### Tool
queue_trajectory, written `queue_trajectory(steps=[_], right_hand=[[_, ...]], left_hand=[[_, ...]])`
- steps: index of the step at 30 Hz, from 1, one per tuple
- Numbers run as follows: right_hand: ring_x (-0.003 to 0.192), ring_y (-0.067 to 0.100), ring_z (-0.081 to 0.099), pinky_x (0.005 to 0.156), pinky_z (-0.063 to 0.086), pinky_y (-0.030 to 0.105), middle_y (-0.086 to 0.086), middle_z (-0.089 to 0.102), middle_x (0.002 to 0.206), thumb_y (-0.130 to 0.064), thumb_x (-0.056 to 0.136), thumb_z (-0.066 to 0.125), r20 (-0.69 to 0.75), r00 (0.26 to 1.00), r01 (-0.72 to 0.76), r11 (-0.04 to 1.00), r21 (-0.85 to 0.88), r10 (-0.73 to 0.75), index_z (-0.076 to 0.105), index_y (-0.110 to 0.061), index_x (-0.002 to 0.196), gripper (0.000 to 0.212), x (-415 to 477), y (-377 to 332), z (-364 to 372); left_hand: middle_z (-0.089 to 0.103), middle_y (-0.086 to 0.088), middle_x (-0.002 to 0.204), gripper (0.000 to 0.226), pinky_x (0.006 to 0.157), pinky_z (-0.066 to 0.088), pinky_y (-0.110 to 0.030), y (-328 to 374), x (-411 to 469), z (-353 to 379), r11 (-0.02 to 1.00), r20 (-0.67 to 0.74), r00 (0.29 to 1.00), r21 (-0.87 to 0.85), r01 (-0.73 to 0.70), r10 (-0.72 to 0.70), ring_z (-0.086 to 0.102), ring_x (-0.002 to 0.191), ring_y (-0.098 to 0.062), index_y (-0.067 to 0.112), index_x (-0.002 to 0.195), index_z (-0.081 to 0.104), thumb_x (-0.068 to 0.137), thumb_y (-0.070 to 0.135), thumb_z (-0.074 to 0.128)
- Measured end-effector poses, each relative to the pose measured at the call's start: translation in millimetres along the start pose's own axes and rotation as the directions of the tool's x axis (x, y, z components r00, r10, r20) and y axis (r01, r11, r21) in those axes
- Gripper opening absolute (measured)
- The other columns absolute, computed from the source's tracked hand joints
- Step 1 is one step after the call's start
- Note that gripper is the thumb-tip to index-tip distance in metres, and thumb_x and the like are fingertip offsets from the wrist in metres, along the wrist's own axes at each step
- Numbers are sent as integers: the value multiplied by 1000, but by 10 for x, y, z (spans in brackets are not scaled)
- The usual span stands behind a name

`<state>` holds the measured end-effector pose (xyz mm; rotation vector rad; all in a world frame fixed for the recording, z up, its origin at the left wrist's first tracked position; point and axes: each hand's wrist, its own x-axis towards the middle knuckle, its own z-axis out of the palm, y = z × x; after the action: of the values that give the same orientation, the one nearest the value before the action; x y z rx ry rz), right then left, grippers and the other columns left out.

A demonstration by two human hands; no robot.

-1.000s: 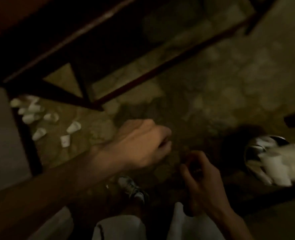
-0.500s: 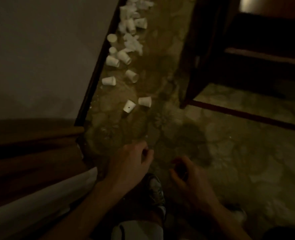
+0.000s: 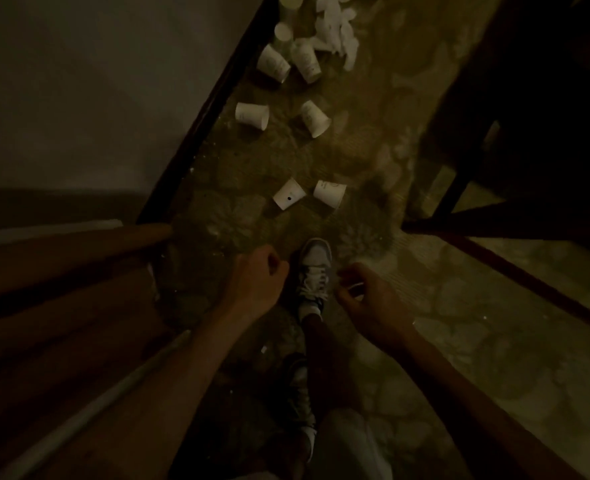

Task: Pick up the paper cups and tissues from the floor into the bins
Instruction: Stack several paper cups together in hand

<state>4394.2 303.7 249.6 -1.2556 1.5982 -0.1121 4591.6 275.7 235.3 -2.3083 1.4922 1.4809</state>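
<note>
Left hand (image 3: pixel 259 285) and right hand (image 3: pixel 366 299) are hanging loosely curled, empty; the tipped paper cups (image 3: pixel 289 199) are probably light, crushable, best pinched gently at the rim.

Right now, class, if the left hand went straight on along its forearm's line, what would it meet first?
Likely the dotted paper cup or the cup beside it, passing left of the shoe. The left hand hangs above the floor, so depth is uncertain.

Single head-worn view, steeply down at the floor (image 3: pixel 252 174) ahead
</note>
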Motion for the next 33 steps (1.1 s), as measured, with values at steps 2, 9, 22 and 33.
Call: queue_trajectory(steps=[2,9,22,33], right_hand=[[84,0,56,66,45,17,-8,58,107,-26,95,59,16,997,-73,996,42,73,55,-20,124,30,427,-20,50],[93,12,61,72,52,26,1,61,118,-29,96,58,75,936,-353,912,207,345,55,-19,127,33,1882,67,1],[90,28,67,75,58,38,0,55,96,-4,94,56,28,783,-534,648,543,622,49,-18,135,44,3723,652,274],[84,21,68,66,58,32,7,62,117,-16,94,61,62,732,-558,543,628,679,58,-13,124,30,4162,1010,755]], left_hand=[[63,0,99,11,61,39,-22,-32,381,-16,997,18,997,-32,77,-77,57,83,-10,24,98,58,96,35,58],[63,-2,111,20,69,43,-27,88,1718,91,978,80,983,-114,173,-165,58,91,-14,22,110,56,96,35,59],[52,-8,127,49,80,40,-35,-314,3710,572,998,171,985,52,-21,11,52,115,-30,16,126,51,85,33,72],[48,-10,135,71,96,45,-45,-750,4321,977,979,296,955,196,-57,-3,50,121,-29,12,136,45,78,39,77]])
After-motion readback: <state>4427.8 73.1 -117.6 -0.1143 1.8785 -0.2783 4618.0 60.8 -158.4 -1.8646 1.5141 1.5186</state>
